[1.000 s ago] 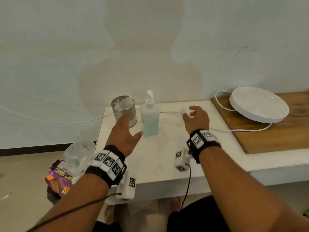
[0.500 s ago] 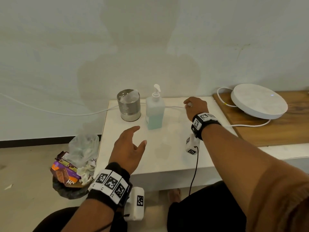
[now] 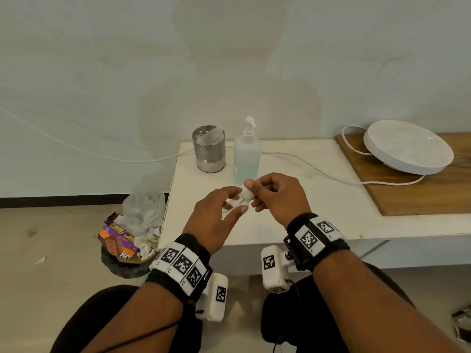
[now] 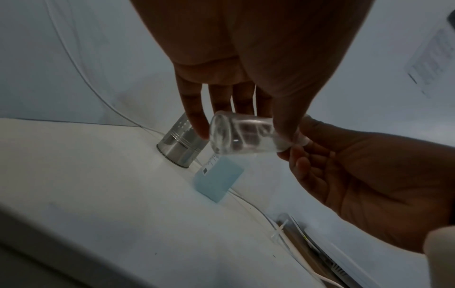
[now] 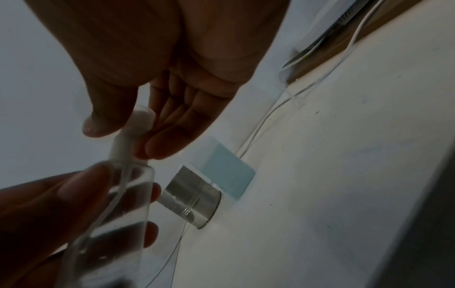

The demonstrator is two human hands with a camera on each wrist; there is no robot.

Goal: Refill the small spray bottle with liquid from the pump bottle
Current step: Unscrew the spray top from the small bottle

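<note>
Holding the small spray bottle (image 3: 235,201) sideways, the left hand (image 3: 216,215) wraps its fingers (image 4: 197,120) and thumb around the clear body to keep it steady. The right hand (image 3: 277,197) pinches the white spray top (image 5: 138,124) between thumb and curled fingers, likely to twist it off so liquid can go in. Just past the fingertips, the pump bottle (image 3: 246,156) stands upright and untouched beside a metal cup (image 3: 209,149) on the white table (image 3: 293,225).
</note>
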